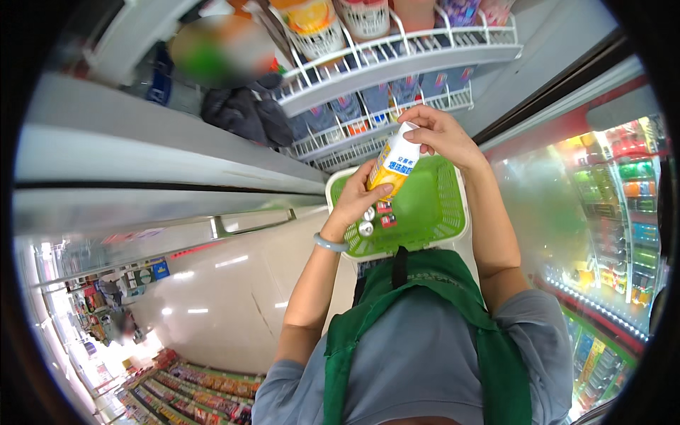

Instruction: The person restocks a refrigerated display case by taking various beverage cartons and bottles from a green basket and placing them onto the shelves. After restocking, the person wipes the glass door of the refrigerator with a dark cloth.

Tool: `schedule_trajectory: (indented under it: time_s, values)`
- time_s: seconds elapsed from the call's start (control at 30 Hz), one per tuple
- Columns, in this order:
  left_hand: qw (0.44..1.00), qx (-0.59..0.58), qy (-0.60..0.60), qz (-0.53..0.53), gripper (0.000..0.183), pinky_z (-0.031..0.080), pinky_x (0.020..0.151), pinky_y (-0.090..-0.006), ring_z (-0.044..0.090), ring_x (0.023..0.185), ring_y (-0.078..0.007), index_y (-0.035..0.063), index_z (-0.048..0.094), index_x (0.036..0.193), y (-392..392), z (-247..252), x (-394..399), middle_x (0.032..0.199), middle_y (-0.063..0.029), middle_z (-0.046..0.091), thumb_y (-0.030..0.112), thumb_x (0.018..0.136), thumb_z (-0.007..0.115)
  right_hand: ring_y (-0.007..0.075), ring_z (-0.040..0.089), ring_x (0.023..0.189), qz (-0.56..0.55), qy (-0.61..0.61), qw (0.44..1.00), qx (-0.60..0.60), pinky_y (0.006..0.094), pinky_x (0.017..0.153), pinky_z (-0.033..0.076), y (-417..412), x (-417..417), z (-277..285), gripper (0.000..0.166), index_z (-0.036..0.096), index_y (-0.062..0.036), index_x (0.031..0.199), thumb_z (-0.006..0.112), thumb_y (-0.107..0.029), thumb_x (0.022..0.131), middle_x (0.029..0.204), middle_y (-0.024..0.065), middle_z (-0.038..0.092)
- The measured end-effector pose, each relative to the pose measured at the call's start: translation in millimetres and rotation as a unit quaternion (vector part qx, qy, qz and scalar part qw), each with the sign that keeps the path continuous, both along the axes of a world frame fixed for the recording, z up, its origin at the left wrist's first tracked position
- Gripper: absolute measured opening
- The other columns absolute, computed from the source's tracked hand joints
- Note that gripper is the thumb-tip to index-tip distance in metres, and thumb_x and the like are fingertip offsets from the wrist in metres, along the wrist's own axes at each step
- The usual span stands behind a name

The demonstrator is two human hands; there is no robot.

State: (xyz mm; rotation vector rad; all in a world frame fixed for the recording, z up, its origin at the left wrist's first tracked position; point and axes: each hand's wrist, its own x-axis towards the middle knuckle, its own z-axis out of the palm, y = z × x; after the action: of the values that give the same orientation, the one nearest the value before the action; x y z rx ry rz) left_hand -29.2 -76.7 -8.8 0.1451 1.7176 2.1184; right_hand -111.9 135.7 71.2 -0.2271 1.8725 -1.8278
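A white and yellow drink carton (397,162) with writing on it is held tilted above a green plastic shopping basket (425,212). My left hand (358,194) grips the carton's lower, yellow end, its thumb across the front. The fingers of my right hand (438,135) pinch the white top end. Below my left hand, two drink cans (366,228) and small red and black packs (388,220) lie at the basket's left side.
Wire cooler shelves (404,58) with bottles stand ahead. A glass cooler door (531,212) is at the right, a grey door frame (159,159) at the left. A dark cloth-like item (244,117) is beside the shelves. Snack racks (196,393) stand at the lower left.
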Motion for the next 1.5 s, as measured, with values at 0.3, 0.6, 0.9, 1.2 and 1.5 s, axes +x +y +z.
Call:
schedule_trajectory:
  time_s: [0.3, 0.6, 0.9, 1.2, 1.5]
  values:
    - [0.868, -0.184, 0.439, 0.141, 0.058, 0.042, 0.094, -0.0303, 0.053, 0.104, -0.0176, -0.0024, 0.044, 0.131, 2, 225, -15, 0.112, -0.0089, 0.054, 0.017, 0.083, 0.07, 0.0122, 0.055, 0.102, -0.007, 0.351, 0.927, -0.133, 0.0273, 0.088, 0.047, -13, 32, 211, 0.051, 0.045, -0.0047, 0.132, 0.067, -0.011, 0.086, 0.111, 0.0034, 0.056]
    - [0.655, -0.262, 0.629, 0.327, 0.054, 0.048, 0.087, -0.035, 0.062, 0.103, -0.0301, -0.0011, 0.052, 0.127, -21, 358, -93, 0.111, -0.0201, 0.062, 0.003, 0.076, 0.069, 0.0228, 0.063, 0.089, -0.137, 0.711, 0.685, 0.081, 0.0331, 0.079, 0.051, -59, -9, 343, 0.043, 0.053, -0.0114, 0.124, 0.066, -0.018, 0.083, 0.11, 0.0081, 0.061]
    - [0.779, -0.245, 0.514, 0.262, 0.043, 0.048, 0.092, -0.0312, 0.061, 0.107, -0.0223, -0.0064, 0.048, 0.125, -51, 358, -144, 0.115, -0.0162, 0.062, -0.007, 0.083, 0.057, 0.0328, 0.061, 0.098, -0.14, 0.772, 0.585, 0.207, 0.041, 0.082, 0.05, -92, -66, 340, 0.044, 0.051, -0.013, 0.123, 0.067, -0.018, 0.082, 0.111, 0.0108, 0.059]
    - [0.762, -0.274, 0.525, 0.262, 0.036, 0.049, 0.089, -0.031, 0.063, 0.102, -0.0222, -0.0059, 0.054, 0.12, -54, 354, -149, 0.111, -0.016, 0.065, -0.005, 0.084, 0.053, 0.0331, 0.059, 0.108, -0.108, 0.674, 0.664, 0.303, 0.0392, 0.092, 0.047, -103, -113, 364, 0.044, 0.055, -0.0121, 0.129, 0.061, -0.022, 0.086, 0.117, 0.0179, 0.062]
    - [0.713, -0.321, 0.553, 0.288, 0.034, 0.051, 0.086, -0.0321, 0.066, 0.096, -0.0247, -0.0038, 0.058, 0.117, -55, 355, -157, 0.105, -0.0175, 0.067, -0.001, 0.083, 0.055, 0.0326, 0.06, 0.106, -0.108, 0.65, 0.586, 0.471, 0.0399, 0.09, 0.049, -125, -122, 365, 0.034, 0.062, -0.0143, 0.121, 0.056, -0.017, 0.088, 0.112, 0.0181, 0.064]
